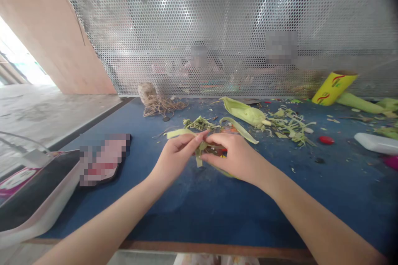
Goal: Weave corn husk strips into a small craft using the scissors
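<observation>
The fingers [196,139] of the left hand [175,154] are pressed together, thumb against forefinger, pinching the top of a bundle of green husk [201,150]. The fingers [214,158] of the right hand [232,155] curl closed around the same bundle from the other side, so the two hands meet over it, just above the middle of the blue worktop [199,207]. One pale husk strip [175,133] runs out to the left from the pinch. Just behind the hands lie one small heap of shredded greens [199,123] and one curved husk leaf [241,129]. Farther back rests one ear of corn in its husk [245,112], and beside it to the right a scatter of husk scraps [290,125]. A second husked ear [356,101] lies near the far right, touching one tipped yellow cup [334,87]. One small red piece [326,140] and one white bottle-like thing [376,143] lie well apart from the hands on the right. At the back left sits one tangle of brown fibre [160,106]. On the near left stand one white tray with a dark top [34,198] and one dark flat thing [104,158], too blurred to tell. The worktop is dusty and flecked with crumbs. A perforated metal screen [217,29] walls off its far edge, with other people dimly seen behind it. To the left are a tan wall [46,29] and a bare concrete floor [40,107] in daylight.
</observation>
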`<action>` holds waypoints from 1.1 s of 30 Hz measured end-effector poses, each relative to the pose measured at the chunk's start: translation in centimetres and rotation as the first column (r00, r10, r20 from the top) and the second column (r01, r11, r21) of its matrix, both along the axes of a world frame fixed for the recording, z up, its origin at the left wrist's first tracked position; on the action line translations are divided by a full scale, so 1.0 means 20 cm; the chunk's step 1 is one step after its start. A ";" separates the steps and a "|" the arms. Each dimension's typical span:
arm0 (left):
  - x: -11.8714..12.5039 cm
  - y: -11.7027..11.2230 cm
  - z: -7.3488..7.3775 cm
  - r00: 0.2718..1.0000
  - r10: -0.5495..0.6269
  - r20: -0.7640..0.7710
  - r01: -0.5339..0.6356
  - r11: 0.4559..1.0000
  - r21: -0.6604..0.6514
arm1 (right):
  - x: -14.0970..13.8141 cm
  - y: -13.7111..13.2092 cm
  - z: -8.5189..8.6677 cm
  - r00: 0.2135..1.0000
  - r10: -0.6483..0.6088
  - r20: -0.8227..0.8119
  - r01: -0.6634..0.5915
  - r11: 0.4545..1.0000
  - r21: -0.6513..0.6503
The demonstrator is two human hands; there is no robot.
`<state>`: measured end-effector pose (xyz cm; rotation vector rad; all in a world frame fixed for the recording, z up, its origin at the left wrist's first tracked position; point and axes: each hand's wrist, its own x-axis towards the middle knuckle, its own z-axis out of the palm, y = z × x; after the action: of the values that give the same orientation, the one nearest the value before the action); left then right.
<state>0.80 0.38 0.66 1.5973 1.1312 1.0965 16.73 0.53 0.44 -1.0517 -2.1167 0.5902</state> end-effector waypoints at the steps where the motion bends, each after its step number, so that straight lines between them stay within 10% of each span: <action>1: -0.01 0.00 -0.01 0.999 0.021 0.033 -0.020 0.999 -0.034 | 0.00 0.00 0.00 1.000 -0.006 -0.015 0.006 1.000 0.009; 10: -0.04 0.03 -0.03 0.964 0.120 0.238 -0.107 0.992 -0.066 | 0.06 0.02 0.05 0.998 -0.031 0.051 0.019 0.978 0.210; 23: -0.03 0.02 0.01 0.968 -0.078 0.237 0.108 0.987 -0.117 | 0.08 0.06 0.04 0.995 -0.051 -0.086 0.041 0.992 -0.118; 30: -0.01 -0.02 0.05 0.946 -0.040 0.322 0.093 0.984 -0.151 | 0.08 0.02 0.05 0.995 -0.097 0.022 0.090 0.975 0.203; 33: -0.01 -0.02 0.05 0.952 -0.002 0.305 0.032 0.995 -0.091 | 0.10 0.03 0.05 0.991 -0.098 -0.086 0.104 0.992 0.065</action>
<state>0.51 -0.03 1.75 1.3080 0.9463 1.2112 18.68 1.07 1.51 -1.0705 -1.9855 0.4996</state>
